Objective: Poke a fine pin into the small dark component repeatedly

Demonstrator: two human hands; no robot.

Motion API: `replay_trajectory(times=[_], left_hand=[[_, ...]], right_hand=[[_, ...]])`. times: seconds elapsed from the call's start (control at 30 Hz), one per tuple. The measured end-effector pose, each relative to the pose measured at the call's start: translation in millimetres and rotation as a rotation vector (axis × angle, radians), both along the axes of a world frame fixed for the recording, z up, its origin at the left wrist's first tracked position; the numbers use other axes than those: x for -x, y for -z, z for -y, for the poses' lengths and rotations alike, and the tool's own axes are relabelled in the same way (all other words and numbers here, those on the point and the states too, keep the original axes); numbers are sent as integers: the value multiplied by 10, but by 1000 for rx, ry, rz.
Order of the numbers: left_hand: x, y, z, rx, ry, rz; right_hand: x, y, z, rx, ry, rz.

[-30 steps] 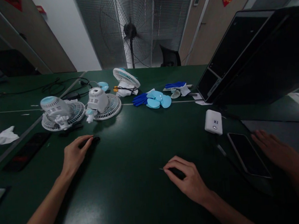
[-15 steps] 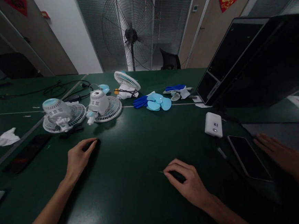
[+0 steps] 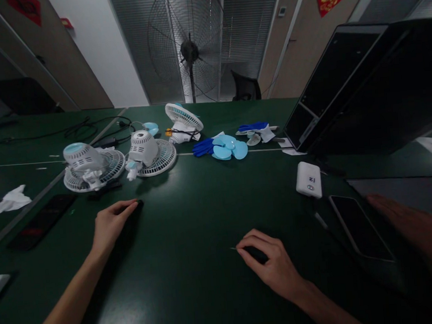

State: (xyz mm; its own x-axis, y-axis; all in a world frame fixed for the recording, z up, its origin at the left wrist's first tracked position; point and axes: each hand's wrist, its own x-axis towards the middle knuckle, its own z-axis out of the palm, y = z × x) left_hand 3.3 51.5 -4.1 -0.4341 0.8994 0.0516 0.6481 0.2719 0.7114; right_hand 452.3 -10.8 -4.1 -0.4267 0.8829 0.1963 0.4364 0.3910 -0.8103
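Over the dark green table point(image 3: 190, 209), my left hand point(image 3: 110, 222) is closed in a pinch on a small dark item point(image 3: 140, 203) that is too small to name. My right hand point(image 3: 271, 265) lies nearer the front edge, thumb and forefinger pinched on a thin, pale, pin-like piece point(image 3: 233, 249). Beyond my left hand sit two white fan heads, one with a blue cap point(image 3: 83, 157) and one beside it point(image 3: 144, 150). Light blue fan blades point(image 3: 228, 147) rest on a blue glove point(image 3: 202, 147) farther back.
Another small fan point(image 3: 183, 122) and gloves point(image 3: 256, 131) lie at the back. On the right are a white power bank point(image 3: 308, 180), a phone point(image 3: 361, 228), a large black monitor point(image 3: 375, 89) and another person's hand point(image 3: 411, 221). A black phone-like slab point(image 3: 41, 222) lies left.
My left hand has moved slightly left, its fingertips pressed closer together. My right hand stays in place. The other person's hand at the right has shifted a little.
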Motion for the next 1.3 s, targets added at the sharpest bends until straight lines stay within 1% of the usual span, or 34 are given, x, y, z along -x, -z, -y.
replay_trajectory(times=[0.1,0.2,0.27,0.33,0.4,0.53,0.6,0.7,0.8,0.87,0.97,1.07,1.13,1.2,1.3], left_hand=[[-4,-4,14,-7,6,-1],[-23,26,52,-28,27,-37],[-25,62,72,-85,95,-137],[-17,97,78,-154,183,-281],[-3,120,72,-184,241,-376],[41,147,55,-180,303,-489],[78,175,55,-188,304,-527],[139,230,63,-203,301,-517],[168,250,68,-172,366,-520],[162,228,63,-146,394,-509],[116,157,46,-148,344,-378],[-37,69,52,-103,289,-117],[-263,16,94,-23,334,34],[-609,-20,178,43,459,125],[-1253,-37,354,76,715,197]], right_hand=[[-3,16,-7,-6,3,-1],[1,15,-10,-3,1,-7],[5,12,-8,1,-1,-10],[6,7,-6,1,1,-12],[6,1,-5,2,1,-12],[1,-15,-6,5,1,-9],[-2,-18,-5,7,2,-9],[-7,-12,-2,8,-1,-9],[-12,1,1,3,-7,-14],[-15,6,1,5,-10,-16],[-12,2,-3,1,-2,-18],[-3,-10,-10,-2,3,-20],[3,-13,-14,-9,9,-17],[8,-8,-17,-18,11,-11],[13,9,-13,-28,3,13]])
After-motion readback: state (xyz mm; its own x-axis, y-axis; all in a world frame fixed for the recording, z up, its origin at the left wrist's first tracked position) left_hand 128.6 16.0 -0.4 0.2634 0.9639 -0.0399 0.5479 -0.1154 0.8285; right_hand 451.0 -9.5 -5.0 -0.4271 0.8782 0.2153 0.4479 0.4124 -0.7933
